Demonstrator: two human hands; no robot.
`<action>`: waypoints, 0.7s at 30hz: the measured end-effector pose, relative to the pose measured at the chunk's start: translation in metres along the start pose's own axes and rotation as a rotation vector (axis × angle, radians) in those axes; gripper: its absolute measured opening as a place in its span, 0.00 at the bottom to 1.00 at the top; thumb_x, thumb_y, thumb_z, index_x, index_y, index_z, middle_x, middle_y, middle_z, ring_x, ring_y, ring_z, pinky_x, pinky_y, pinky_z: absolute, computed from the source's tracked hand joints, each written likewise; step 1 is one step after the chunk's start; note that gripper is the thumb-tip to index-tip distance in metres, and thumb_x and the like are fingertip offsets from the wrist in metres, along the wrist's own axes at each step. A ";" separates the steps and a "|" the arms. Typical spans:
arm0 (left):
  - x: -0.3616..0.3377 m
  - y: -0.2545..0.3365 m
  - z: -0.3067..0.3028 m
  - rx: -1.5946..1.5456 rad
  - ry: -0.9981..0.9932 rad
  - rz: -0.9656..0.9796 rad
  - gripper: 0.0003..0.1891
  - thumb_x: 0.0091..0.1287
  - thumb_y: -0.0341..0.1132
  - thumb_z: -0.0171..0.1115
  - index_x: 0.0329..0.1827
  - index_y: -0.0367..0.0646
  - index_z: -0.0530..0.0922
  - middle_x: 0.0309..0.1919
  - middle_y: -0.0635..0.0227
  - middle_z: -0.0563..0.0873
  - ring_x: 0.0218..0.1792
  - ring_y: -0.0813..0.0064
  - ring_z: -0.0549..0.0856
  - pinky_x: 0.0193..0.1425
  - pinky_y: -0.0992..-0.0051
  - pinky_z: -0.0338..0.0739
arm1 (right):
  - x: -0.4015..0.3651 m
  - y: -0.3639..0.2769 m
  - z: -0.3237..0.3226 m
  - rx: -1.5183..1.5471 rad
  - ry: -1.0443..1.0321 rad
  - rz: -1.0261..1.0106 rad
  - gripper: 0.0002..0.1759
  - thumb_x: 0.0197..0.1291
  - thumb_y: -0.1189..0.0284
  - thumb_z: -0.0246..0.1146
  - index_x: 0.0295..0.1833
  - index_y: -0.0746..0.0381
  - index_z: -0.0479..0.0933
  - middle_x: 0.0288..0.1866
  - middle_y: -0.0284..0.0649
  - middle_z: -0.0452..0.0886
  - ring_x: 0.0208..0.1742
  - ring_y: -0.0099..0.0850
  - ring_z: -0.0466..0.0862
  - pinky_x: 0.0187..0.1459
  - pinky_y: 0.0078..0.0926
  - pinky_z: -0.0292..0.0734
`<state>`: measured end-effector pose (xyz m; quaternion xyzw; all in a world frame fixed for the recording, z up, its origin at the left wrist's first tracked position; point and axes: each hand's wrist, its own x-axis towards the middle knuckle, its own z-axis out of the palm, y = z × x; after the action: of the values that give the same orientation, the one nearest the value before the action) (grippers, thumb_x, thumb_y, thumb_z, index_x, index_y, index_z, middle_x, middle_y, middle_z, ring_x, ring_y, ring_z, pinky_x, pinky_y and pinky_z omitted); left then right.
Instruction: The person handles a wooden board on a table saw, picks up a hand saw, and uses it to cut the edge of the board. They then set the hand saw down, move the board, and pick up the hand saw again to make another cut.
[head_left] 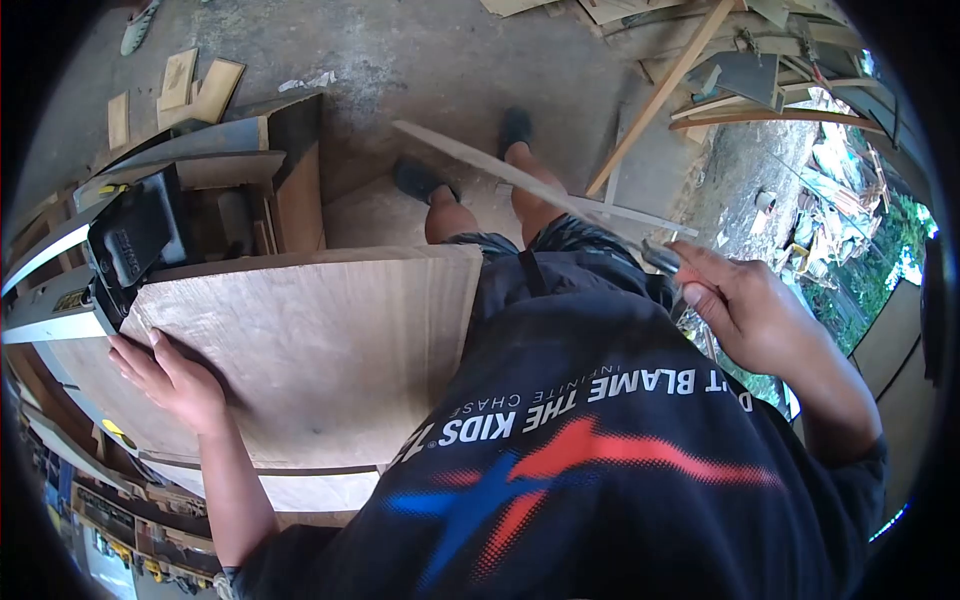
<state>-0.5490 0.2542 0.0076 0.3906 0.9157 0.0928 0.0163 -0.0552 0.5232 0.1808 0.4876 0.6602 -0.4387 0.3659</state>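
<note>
My left hand (176,387) lies with its fingers spread on the pale wooden board (325,340), near the board's left edge. The fingertips are close to a black plastic machine part (133,240) with a bright metal rail (60,325). My right hand (745,308) is closed round the orange handle of a tool (664,259) with a metal collar. A long, thin, pale strip like a blade (520,178) runs from the collar across in front of my legs. Its exact kind is not clear from this angle.
A dark-sided bench or box (295,175) stands beyond the board. Wood offcuts (200,88) lie on the concrete floor (390,50). A long wooden batten (660,95) leans at upper right, near stacked timber and debris (830,200). A person's foot (138,30) shows at upper left.
</note>
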 end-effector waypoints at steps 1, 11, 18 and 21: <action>0.000 0.000 0.000 -0.011 0.001 0.004 0.34 0.85 0.50 0.51 0.88 0.46 0.60 0.86 0.44 0.61 0.87 0.44 0.55 0.90 0.53 0.45 | 0.000 -0.001 0.003 0.044 -0.019 -0.013 0.25 0.77 0.67 0.60 0.75 0.63 0.73 0.52 0.50 0.90 0.51 0.55 0.90 0.55 0.47 0.84; 0.003 -0.007 0.005 -0.024 0.015 -0.004 0.33 0.84 0.48 0.50 0.88 0.42 0.61 0.86 0.43 0.61 0.87 0.44 0.55 0.89 0.54 0.47 | 0.022 0.029 0.035 0.084 -0.128 -0.226 0.28 0.77 0.54 0.61 0.78 0.49 0.73 0.54 0.44 0.90 0.50 0.51 0.91 0.53 0.48 0.86; 0.009 -0.021 0.012 0.003 0.030 0.013 0.33 0.84 0.47 0.48 0.87 0.39 0.61 0.86 0.48 0.62 0.88 0.50 0.55 0.90 0.59 0.46 | 0.039 0.129 0.011 -0.126 -0.059 -0.202 0.28 0.78 0.57 0.59 0.79 0.52 0.71 0.55 0.45 0.90 0.52 0.52 0.90 0.55 0.50 0.84; 0.011 -0.031 0.016 0.013 0.059 0.014 0.35 0.81 0.48 0.51 0.86 0.39 0.64 0.84 0.41 0.64 0.86 0.45 0.59 0.89 0.57 0.50 | 0.059 0.138 0.011 0.067 0.059 -0.335 0.26 0.77 0.64 0.60 0.76 0.57 0.72 0.55 0.47 0.90 0.54 0.55 0.89 0.55 0.50 0.83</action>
<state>-0.5774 0.2438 -0.0130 0.3943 0.9136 0.0984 -0.0138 0.0639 0.5513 0.0928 0.3953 0.7277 -0.5009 0.2514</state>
